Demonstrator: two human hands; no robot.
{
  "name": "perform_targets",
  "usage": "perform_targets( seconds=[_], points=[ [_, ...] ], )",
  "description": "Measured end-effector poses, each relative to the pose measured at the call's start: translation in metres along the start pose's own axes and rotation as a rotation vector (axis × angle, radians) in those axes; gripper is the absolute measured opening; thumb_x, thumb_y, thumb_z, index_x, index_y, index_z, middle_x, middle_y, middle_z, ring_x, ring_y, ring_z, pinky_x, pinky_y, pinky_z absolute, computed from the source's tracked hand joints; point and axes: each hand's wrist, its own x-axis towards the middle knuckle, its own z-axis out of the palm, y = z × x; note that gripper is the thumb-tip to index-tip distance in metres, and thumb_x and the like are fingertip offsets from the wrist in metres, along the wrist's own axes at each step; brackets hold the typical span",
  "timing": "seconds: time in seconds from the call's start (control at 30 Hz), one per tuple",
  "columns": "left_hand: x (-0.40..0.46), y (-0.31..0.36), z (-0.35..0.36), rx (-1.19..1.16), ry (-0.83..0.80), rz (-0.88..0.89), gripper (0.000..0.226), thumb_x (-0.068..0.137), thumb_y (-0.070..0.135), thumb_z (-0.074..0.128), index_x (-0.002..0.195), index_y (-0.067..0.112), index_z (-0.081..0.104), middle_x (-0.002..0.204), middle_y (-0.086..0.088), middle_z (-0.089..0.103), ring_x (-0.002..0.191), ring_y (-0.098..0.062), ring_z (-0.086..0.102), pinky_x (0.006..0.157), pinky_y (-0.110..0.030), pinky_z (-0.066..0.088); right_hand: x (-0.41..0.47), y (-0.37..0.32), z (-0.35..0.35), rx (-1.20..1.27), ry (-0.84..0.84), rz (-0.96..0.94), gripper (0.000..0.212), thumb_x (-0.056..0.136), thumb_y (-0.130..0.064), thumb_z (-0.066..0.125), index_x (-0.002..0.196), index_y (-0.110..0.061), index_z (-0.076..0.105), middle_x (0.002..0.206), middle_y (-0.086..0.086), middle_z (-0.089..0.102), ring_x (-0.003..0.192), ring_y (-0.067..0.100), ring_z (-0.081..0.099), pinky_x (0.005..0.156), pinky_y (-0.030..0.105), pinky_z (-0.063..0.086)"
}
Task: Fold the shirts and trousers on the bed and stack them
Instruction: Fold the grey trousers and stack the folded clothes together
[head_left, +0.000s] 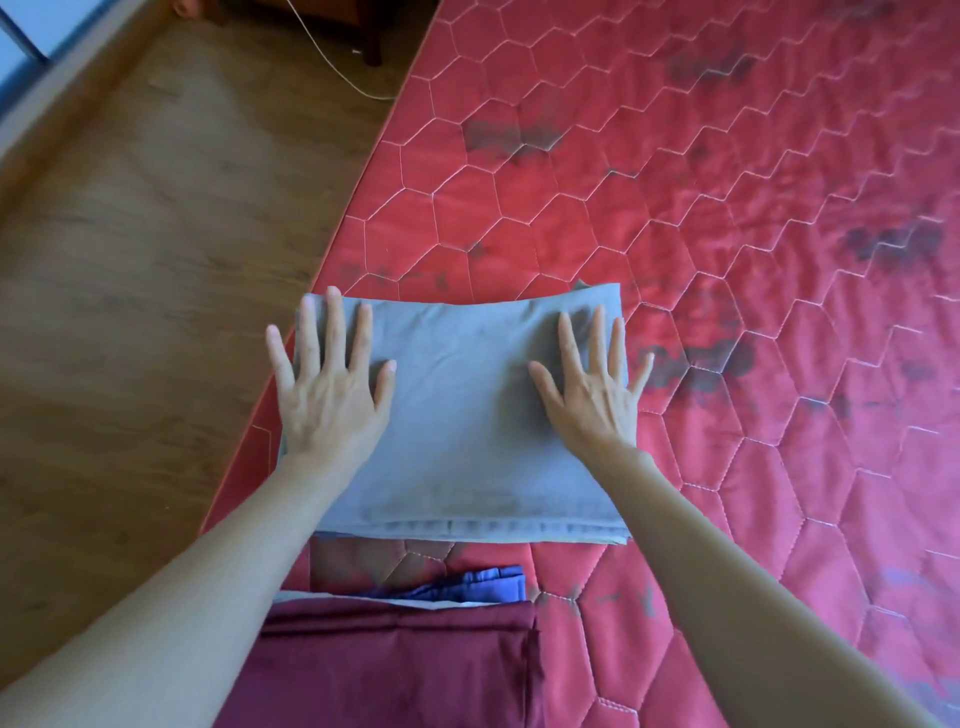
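A folded grey garment (457, 431) lies flat as a neat rectangle near the left edge of the red quilted mattress (727, 260). My left hand (327, 379) presses flat on its left side with fingers spread and straight. On the garment's right side my right hand (592, 379) lies flat the same way. Nearer to me sits a stack with a folded maroon garment (395, 670) on top, and a blue garment (478, 584) peeks out from beneath it.
The mattress edge runs diagonally just left of the grey garment, with brown wooden floor (130, 260) beyond it. A white cable (332, 67) trails across the floor at the top. Dark stains mark the mattress to the right.
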Motion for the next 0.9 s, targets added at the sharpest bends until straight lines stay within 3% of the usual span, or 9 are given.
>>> perform_targets(
  seconds=[0.1,0.2,0.33,0.53,0.67,0.9],
  points=[
    [0.008,-0.009,0.018,-0.152,-0.033,-0.027,0.063,0.098,0.048,0.023,0.155,0.022,0.015,0.162,-0.009,0.007,0.149,-0.031,0.002,0.115,-0.060,0.009,0.028,-0.004,0.006,0.076,-0.059,0.020,0.063,0.096,-0.063,0.021,0.151,-0.042,0.001,0.161,-0.008,-0.013,0.147,0.018,-0.016,0.114,0.064,-0.001],
    [0.011,-0.018,0.038,-0.291,-0.029,-0.065,0.063,0.096,0.051,0.021,0.154,0.028,0.016,0.162,-0.008,0.007,0.149,-0.029,0.005,0.116,-0.057,0.013,0.031,-0.006,0.031,0.107,0.004,0.043,0.061,0.095,-0.064,0.021,0.151,-0.044,0.008,0.161,-0.010,-0.008,0.148,0.016,-0.014,0.116,0.058,0.006],
    [0.014,-0.018,0.038,-0.310,-0.017,-0.066,0.061,0.097,0.050,0.023,0.154,0.029,0.014,0.162,-0.010,0.006,0.149,-0.030,0.005,0.117,-0.055,0.013,0.033,-0.004,0.036,0.116,0.025,0.053,0.061,0.094,-0.064,0.019,0.151,-0.043,0.010,0.162,-0.009,-0.005,0.148,0.017,-0.012,0.116,0.054,0.008],
    [0.002,-0.016,0.022,-0.222,-0.053,-0.038,0.063,0.100,0.047,0.027,0.155,0.023,0.009,0.162,-0.013,-0.003,0.149,-0.032,-0.001,0.115,-0.060,0.008,0.010,-0.013,0.022,0.101,-0.024,0.105,0.061,0.099,-0.056,0.021,0.153,-0.037,0.001,0.162,-0.004,-0.010,0.148,0.019,-0.011,0.115,0.060,0.000],
    [-0.031,-0.027,0.020,-0.226,-0.093,0.057,0.064,0.099,0.052,0.020,0.155,0.022,0.014,0.162,-0.011,-0.005,0.149,-0.030,-0.003,0.115,-0.055,0.017,-0.049,-0.007,0.028,0.099,-0.024,0.135,0.059,0.100,-0.051,0.023,0.153,-0.036,0.005,0.162,0.000,-0.002,0.148,0.017,-0.003,0.117,0.053,0.005],
    [-0.037,-0.034,0.019,-0.388,-0.123,0.059,0.060,0.100,0.043,0.031,0.155,0.024,0.015,0.162,-0.004,-0.009,0.149,-0.023,-0.010,0.114,-0.046,0.025,-0.067,-0.001,0.029,0.092,-0.012,0.119,0.054,0.102,-0.042,0.027,0.153,-0.031,0.015,0.162,0.002,0.007,0.148,0.018,0.002,0.118,0.047,0.007]
  ],
)
